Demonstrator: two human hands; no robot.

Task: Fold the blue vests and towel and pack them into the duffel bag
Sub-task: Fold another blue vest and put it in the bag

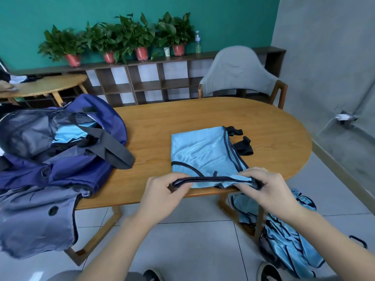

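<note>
The blue vest (pixel 205 155) looks thin, light and limp — a shiny mesh-like cloth that will probably slide on itself and sag wherever it is not held, so a fold is likely to hold only if the layers are pressed flat. The firmest places to take it appear to be the dark piped edges, which give a ridge to pinch, and that is where both hands are: the left hand (pixel 162 193) pinches the near hem at its left end between thumb and curled fingers (pixel 183 185), and the right hand (pixel 265 187) grips the same hem at its right end, fingers closed round a bunch of cloth. The hem is lifted a little off the surface (pixel 263 118) at its near edge, while the rest of the vest lies flat on the wood, already doubled into a rough rectangle. It is pale sky blue with navy trim, and black straps with buckles (pixel 241 140) stick out at its far right corner. The duffel bag (pixel 60 151), dark blue and slumped, lies open on the left of the surface, well apart from the vest, with pale blue cloth showing inside. More blue vests (pixel 288 240) sit heaped on the floor below the right hand. No towel can be made out.
</note>
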